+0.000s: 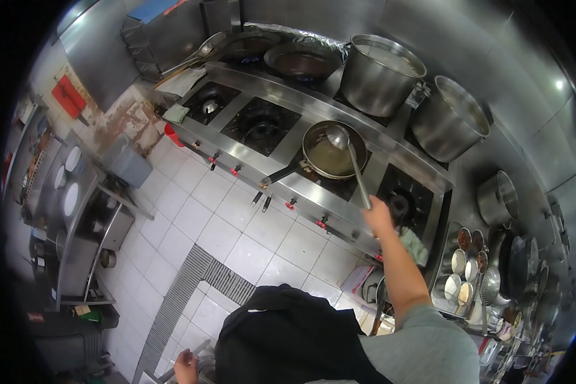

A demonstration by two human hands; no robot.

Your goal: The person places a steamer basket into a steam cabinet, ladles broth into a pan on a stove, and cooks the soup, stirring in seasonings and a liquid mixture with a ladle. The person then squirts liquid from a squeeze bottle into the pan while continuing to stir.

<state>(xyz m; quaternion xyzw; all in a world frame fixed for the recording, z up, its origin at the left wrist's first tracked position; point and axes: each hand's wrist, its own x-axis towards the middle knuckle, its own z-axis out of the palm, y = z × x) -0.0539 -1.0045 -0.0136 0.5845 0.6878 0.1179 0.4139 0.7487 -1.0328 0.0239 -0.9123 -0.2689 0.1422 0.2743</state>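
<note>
My right hand (pixel 378 216) is closed round the long handle of a steel ladle (pixel 358 173). The ladle's bowl rests inside a frying pan (pixel 335 176) at its far side, touching or just above the cloudy yellowish liquid. That pan sits on a burner of the steel stove, its dark handle (pixel 280 174) pointing toward the front left. At the bottom edge, my left hand (pixel 185 367) shows partly, with its fingers curled beside a grey metal piece (pixel 201 347). What those fingers hold, if anything, I cannot make out.
Two tall stockpots (pixel 383 80) and wide woks (pixel 303 61) stand on the stove's back row. Red-handled knobs (pixel 291 204) line its front. On the right, several seasoning bowls (pixel 458 261) sit in a tray. A floor drain grate (pixel 176 301) crosses the tiles; plates (pixel 70 200) are at left.
</note>
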